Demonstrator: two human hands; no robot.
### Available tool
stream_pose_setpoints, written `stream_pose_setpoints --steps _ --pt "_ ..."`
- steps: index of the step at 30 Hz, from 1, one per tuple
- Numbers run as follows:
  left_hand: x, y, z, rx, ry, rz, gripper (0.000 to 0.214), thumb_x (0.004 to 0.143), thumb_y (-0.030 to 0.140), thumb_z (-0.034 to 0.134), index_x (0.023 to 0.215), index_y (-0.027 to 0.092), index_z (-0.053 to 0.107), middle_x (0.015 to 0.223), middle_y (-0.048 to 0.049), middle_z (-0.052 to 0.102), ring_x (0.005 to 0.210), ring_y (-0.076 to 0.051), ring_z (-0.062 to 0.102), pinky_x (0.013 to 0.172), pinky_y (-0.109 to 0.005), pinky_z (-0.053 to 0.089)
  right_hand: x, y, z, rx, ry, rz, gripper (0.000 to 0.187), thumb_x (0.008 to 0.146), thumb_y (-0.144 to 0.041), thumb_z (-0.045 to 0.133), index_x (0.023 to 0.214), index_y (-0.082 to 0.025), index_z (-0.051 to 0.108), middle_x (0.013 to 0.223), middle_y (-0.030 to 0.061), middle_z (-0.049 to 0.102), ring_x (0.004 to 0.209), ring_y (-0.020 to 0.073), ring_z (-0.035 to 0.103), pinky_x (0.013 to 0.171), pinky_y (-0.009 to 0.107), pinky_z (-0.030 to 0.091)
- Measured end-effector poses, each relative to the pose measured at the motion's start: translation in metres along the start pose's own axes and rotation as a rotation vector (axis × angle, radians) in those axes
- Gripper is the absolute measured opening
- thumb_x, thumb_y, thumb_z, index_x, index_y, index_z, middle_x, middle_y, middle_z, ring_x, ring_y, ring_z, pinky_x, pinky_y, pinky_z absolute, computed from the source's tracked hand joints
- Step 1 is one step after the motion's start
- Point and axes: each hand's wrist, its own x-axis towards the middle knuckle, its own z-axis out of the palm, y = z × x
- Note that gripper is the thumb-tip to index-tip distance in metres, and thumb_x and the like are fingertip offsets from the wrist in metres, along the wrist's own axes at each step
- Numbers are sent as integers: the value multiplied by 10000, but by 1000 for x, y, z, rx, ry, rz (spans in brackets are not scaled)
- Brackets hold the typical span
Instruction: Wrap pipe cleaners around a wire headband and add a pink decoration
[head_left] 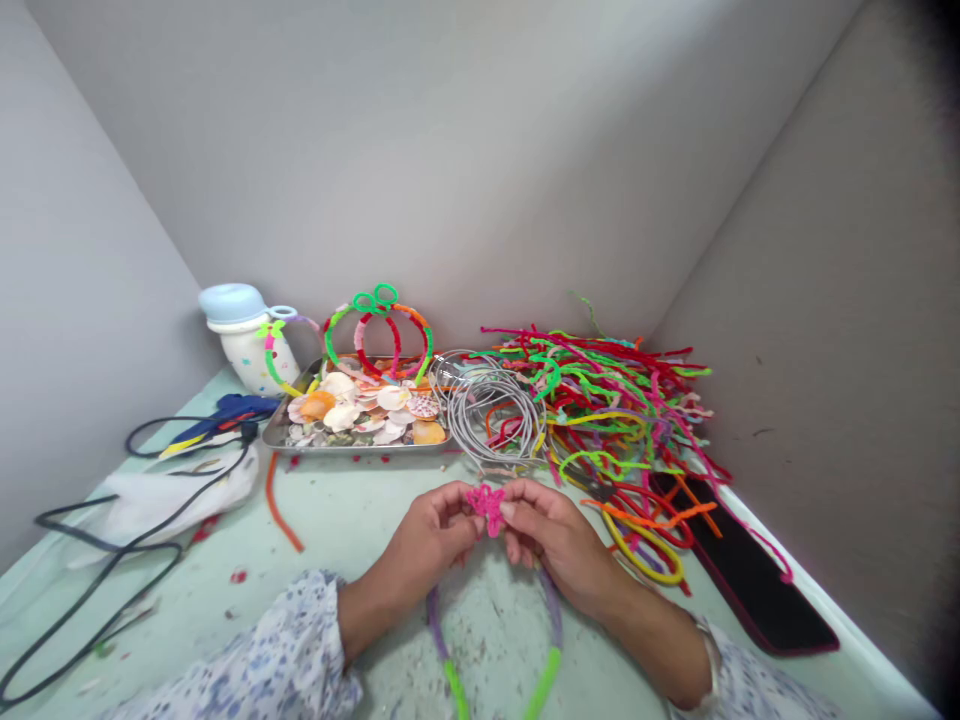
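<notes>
A bright pink pipe cleaner flower (489, 510) sits at the centre of the head view, pinched from both sides. My left hand (433, 540) is closed on its left petals with thumb and forefinger. From the right, my right hand (555, 535) pinches the opposite petals, its thumb lying on the flower's front. Below the hands, a headband (552, 610) wrapped in purple and lime green curves down toward the near table edge. Its top is hidden by my fingers, so I cannot tell how the flower meets it.
Behind the hands stands a metal tray (360, 449) of shells, with finished headbands (431, 345) upright on it. Coiled grey wire (491, 420) and a pipe cleaner heap (615, 390) lie to its right. A black mat (757, 580), dark cable (67, 655), blue-handled pliers (232, 410) and lidded cup (247, 345) flank them.
</notes>
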Motion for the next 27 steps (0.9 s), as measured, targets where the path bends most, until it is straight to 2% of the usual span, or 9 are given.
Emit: stream_pose_setpoints --steps 3,8,17,23,27 --pt "0 0 1 56 15 -3 231 758 342 685 797 130 600 579 45 501 470 -66 355 448 -193 276 0 0 1 -27 3 7 273 806 -399 645 913 -164 555 516 -50 588 425 64 468 430 169 320" --pt "-1 -2 0 59 13 -9 243 809 372 660 800 135 608 567 49 483 475 -65 351 449 -189 257 0 -2 2 -88 3 -4 285 814 -416 640 912 -161 558 501 -50 582 412 64 463 414 169 300" --pt "-1 1 0 21 -44 -1 272 836 380 639 813 109 647 591 32 494 481 -63 336 449 -194 248 1 -1 2 -18 -1 4 294 798 -425 653 888 -161 559 696 -21 634 436 51 508 409 174 317" --pt "-2 5 2 26 -69 -25 257 793 371 693 839 120 667 572 37 524 478 -63 353 453 -185 274 0 -2 4 -131 15 4 312 828 -452 602 914 -156 548 516 -53 571 416 65 467 425 173 317" --pt "-1 3 3 33 -68 -27 233 790 356 691 822 127 661 572 35 543 473 -65 362 445 -185 275 -2 -4 5 -209 25 -7 304 838 -456 574 895 -159 543 503 -55 566 411 65 443 431 176 323"
